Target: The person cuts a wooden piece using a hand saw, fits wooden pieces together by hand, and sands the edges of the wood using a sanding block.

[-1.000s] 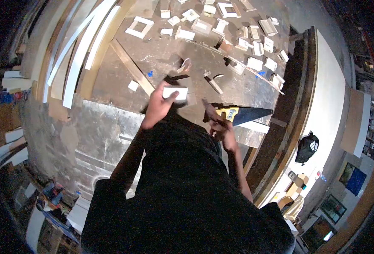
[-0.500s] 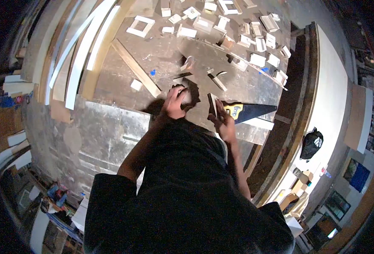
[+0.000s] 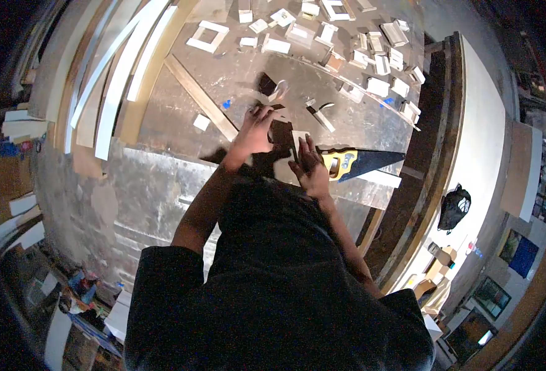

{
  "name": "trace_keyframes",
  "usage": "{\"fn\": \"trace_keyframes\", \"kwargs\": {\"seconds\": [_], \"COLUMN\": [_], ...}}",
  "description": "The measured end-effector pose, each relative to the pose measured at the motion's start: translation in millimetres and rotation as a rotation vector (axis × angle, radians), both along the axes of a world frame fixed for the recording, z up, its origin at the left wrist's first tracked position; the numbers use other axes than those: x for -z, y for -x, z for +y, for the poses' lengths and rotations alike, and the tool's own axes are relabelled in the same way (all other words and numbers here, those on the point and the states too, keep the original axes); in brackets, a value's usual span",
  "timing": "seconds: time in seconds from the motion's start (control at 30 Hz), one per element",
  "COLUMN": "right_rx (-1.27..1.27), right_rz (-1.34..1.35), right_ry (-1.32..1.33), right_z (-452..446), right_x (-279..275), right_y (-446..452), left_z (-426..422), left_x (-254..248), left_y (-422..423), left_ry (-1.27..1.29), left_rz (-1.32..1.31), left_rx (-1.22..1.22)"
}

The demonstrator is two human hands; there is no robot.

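My left hand [image 3: 255, 131] is over the bench with its fingers curved and the thumb apart, a gap showing between them. Its fingertips are at a small pale piece [image 3: 278, 107], mostly covered by the fingers; I cannot tell whether they touch it. My right hand [image 3: 313, 173] has its fingers closed on a small flat wooden piece [image 3: 299, 135], low over the bench top. Right of that hand lies a handsaw [image 3: 367, 163] with a yellow and black handle. A ring like a tape roll [image 3: 279, 91] and a thin strip [image 3: 320, 116] lie farther forward.
Small wooden frames and blocks [image 3: 299, 34] are scattered over the far bench. A wooden batten [image 3: 202, 97] lies diagonally near my left hand. Long boards [image 3: 118, 93] run along the left. A black bag [image 3: 456, 209] sits on the white board [image 3: 486, 117] at right.
My left hand has moved slightly forward, to the small piece. My right hand has shifted left, and its wooden piece went from tilted up to lying flatter.
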State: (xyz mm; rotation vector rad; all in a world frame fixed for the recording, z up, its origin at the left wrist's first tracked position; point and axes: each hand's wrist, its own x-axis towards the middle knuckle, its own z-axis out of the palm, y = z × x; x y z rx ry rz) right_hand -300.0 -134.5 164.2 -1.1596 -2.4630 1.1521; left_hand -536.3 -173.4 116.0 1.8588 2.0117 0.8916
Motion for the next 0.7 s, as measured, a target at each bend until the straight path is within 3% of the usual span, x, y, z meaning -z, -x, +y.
{"fn": "trace_keyframes", "kwargs": {"seconds": [0.07,0.27,0.37,0.4,0.53,0.7], "right_rx": [-0.066,-0.016,-0.018,-0.033,-0.052,-0.051], "right_rz": [0.002,-0.092,-0.061,-0.133,-0.126,-0.22], "right_ry": [-0.24,-0.251,-0.361,-0.355,-0.499,-0.385], "right_z": [-1.3,-12.6,-11.5,-12.8,-16.6,-29.1], "right_x": [1.5,38.5,40.3,37.6,43.0,44.5], "right_y": [9.6,33.1,37.9,36.6,41.3,53.5], "left_z": [-9.8,-29.7,-24.4,-17.1,-1.8,5.3], "left_x": [6.0,-5.6,35.4,30.9,63.4,66.8], "left_y": [-5.8,4.0,20.9,19.1,30.9,29.2], "left_ry": [0.052,0.088,-0.072,0.085,-0.042,-0.01], "left_rz": [-0.059,-0.241,-0.296,-0.626,-0.677,-0.619], "left_rx": [-0.07,-0.09,-0.057,-0.183,-0.218,-0.258]}}
